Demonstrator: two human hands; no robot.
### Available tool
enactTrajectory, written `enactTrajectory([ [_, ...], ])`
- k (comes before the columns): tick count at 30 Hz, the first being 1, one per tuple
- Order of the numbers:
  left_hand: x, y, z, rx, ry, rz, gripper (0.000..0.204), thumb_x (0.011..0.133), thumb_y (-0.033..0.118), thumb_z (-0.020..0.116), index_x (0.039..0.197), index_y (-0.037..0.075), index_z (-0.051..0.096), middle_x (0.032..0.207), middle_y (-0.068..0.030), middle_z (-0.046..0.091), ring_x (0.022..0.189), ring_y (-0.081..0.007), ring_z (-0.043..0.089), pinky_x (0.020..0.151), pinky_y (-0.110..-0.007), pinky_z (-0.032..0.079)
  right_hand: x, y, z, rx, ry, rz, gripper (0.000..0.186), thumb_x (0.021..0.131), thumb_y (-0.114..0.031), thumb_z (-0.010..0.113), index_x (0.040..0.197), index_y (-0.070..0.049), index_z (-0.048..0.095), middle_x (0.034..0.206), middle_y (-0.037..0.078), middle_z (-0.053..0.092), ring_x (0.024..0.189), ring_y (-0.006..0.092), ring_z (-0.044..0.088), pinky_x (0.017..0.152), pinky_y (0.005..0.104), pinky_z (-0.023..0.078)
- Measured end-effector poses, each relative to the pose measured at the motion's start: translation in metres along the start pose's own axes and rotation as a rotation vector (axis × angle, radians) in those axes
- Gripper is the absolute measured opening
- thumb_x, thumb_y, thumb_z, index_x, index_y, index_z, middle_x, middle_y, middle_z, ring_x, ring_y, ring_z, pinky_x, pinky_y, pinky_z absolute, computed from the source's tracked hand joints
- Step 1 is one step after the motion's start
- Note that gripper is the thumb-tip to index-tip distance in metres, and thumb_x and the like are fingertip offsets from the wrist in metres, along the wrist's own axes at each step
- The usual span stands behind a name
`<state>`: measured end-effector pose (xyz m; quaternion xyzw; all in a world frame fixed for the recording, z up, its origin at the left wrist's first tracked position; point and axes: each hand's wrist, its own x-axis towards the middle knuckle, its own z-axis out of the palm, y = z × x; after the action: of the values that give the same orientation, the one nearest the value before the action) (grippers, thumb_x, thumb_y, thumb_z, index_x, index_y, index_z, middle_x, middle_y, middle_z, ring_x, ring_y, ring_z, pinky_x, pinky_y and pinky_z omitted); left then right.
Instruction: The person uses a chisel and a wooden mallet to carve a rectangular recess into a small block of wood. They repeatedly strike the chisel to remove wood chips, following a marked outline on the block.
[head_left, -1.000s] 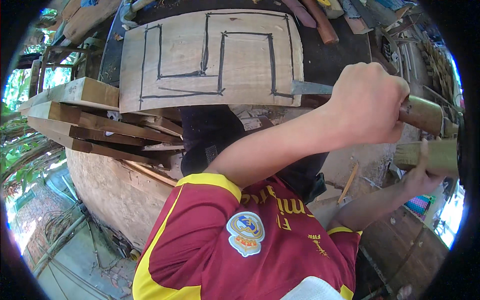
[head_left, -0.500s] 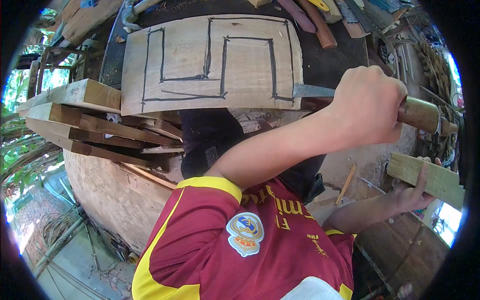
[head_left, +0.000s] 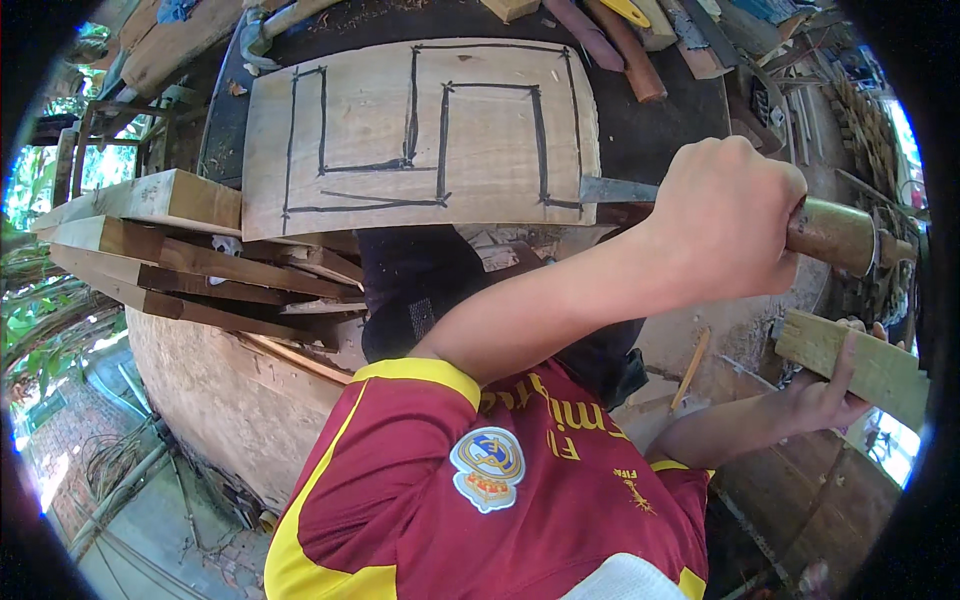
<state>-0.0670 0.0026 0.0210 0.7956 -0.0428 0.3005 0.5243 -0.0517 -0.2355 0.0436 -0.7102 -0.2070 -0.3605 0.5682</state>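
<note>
My left hand (head_left: 728, 215) is closed around a chisel with a worn wooden handle (head_left: 835, 235), holding it nearly horizontal. The flat metal blade (head_left: 620, 190) reaches the right edge of a pale board (head_left: 380, 130) marked with thick black angular lines. At the lower right my right hand (head_left: 825, 400) grips a pale rectangular wooden block (head_left: 865, 365), below and apart from the chisel's end. The fingers wrap over the block; part of that hand is hidden by it.
Stacked timber offcuts (head_left: 180, 250) jut out left of the board. A dark work surface (head_left: 665, 125) lies beneath it, with tool handles and wood pieces (head_left: 620, 45) along the back. A pale stick (head_left: 690, 370) lies lower right, beside my dark-clothed legs (head_left: 400, 290).
My right hand and the block have moved down, away from the chisel's end. The board sits slightly lower in the picture, and my left hand still holds the chisel at its edge.
</note>
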Motion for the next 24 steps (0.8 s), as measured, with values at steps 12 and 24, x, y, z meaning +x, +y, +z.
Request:
enactTrajectory([
  [12,0.000,-0.002,0.000,-0.008,0.017,0.006,0.016,0.051,0.015,0.064,0.057,0.005,0.053,0.054,-0.0163,0.053,0.055,-0.0378,0.057,0.054,-0.043,0.048,-0.005,-0.002,0.006,-0.007,0.015,0.024,0.063,0.070,0.009,0.066,0.126,0.005,0.039,0.110,0.021,0.054,0.081,0.0255,0.059,0.071,0.0371,0.053],
  [24,0.002,-0.003,-0.003,-0.042,0.048,-0.001,0.016,0.050,0.014,0.064,0.056,0.005,0.052,0.054,-0.0164,0.053,0.056,-0.0381,0.056,0.054,-0.043,0.048,-0.005,0.001,0.009,0.013,-0.019,0.008,0.060,0.071,0.009,0.065,0.125,0.006,0.039,0.110,0.021,0.053,0.082,0.0257,0.059,0.071,0.0374,0.054],
])
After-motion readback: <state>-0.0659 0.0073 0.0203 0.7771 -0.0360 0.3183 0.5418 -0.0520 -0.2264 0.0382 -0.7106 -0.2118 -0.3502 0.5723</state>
